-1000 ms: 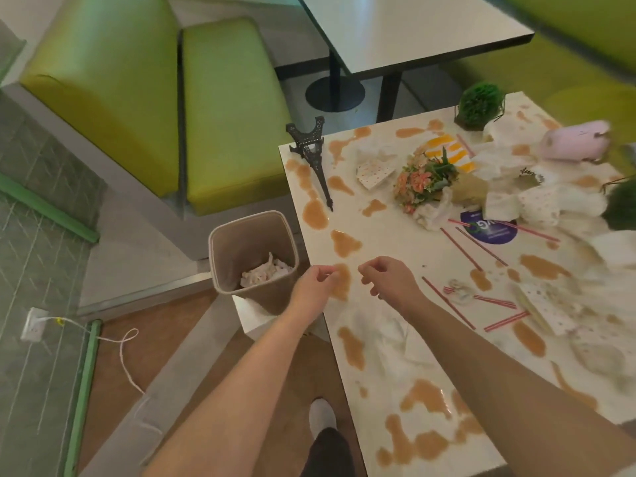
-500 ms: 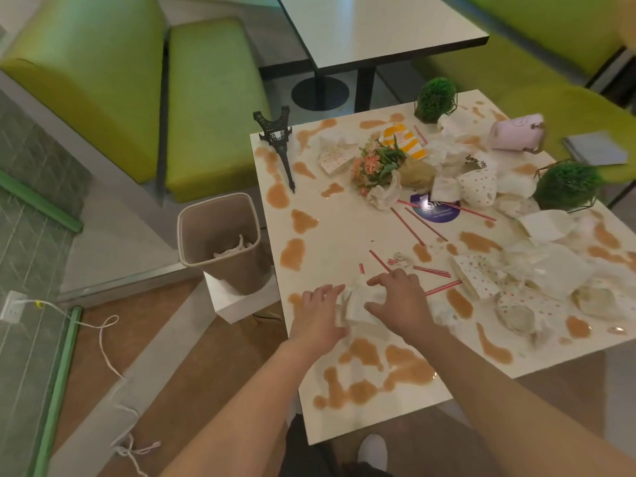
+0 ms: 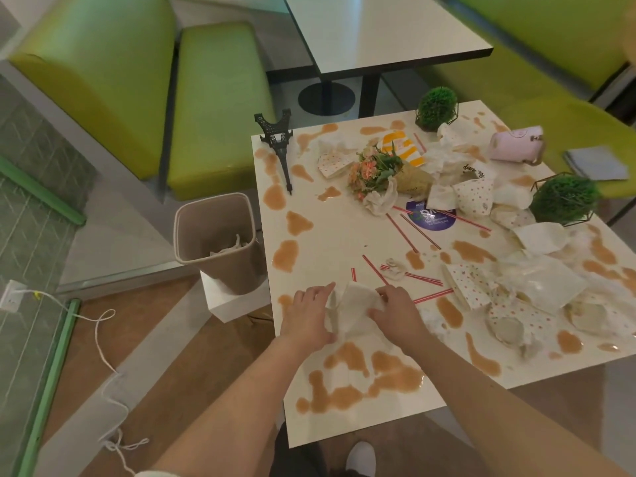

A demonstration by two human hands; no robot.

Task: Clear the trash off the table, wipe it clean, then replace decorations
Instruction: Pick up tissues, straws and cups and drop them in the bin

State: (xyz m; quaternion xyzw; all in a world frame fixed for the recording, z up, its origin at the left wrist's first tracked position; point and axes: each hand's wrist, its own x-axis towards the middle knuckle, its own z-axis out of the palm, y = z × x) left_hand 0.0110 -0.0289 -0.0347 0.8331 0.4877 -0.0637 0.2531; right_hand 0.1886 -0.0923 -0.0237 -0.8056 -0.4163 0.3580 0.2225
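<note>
Your fingers (image 3: 381, 297) on both sides are curled onto a crumpled white napkin (image 3: 354, 306): left hand (image 3: 309, 313) gripping its near-left edge, right hand (image 3: 395, 313) pinching the right side. It sits on the bench (image 3: 344, 235) near the front-left corner, bunched up, its long axis running roughly from you toward the far side, peak pointing away. Careful now: brown spills (image 3: 358, 376) lie just beside your wrists, and a drag would likely smear them or soak the paper so it tears. Red straws (image 3: 406, 274) lie close to your right fingers; a careless sweep could flick them off. The bin (image 3: 220, 242) stands left, below the bench edge, so a loose hold may drop bits on the floor.
</note>
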